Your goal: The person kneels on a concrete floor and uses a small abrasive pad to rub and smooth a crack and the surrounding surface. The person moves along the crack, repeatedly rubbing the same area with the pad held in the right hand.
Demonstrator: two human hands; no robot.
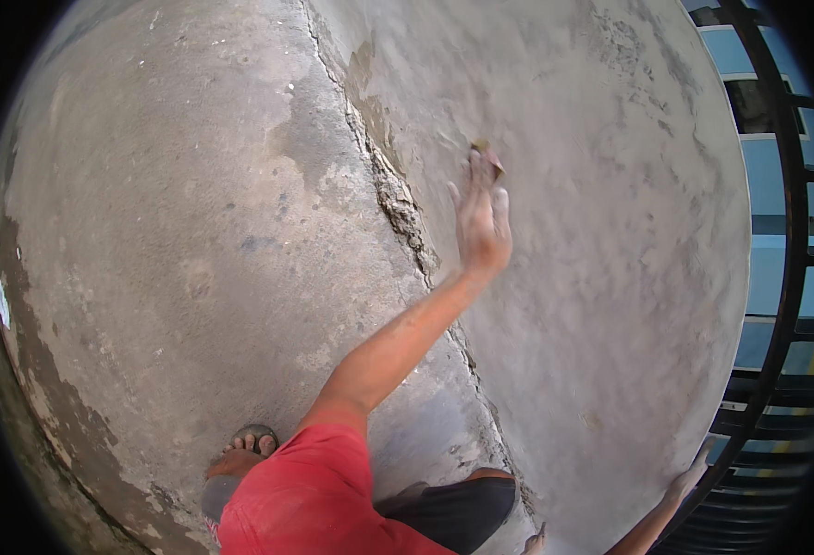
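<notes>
My left hand [483,217], dusted pale, reaches up across a smooth grey plastered wall [592,277]. Beneath its fingertips is a small folded piece [490,159], pinkish and yellowish like a scrap of sandpaper, pressed to the plaster; motion blurs it a little. At the lower right, my right hand [687,479] rests by the wall's far edge beside a black railing, its fingers stretched out and nothing seen in them.
A rough, crumbling crack [398,208] runs along the join between wall and concrete floor [185,231]. My sandalled foot [252,442] stands on that floor. Black metal railing [782,277] curves along the right, with blue panels behind. White scraps [1,303] lie at the far left.
</notes>
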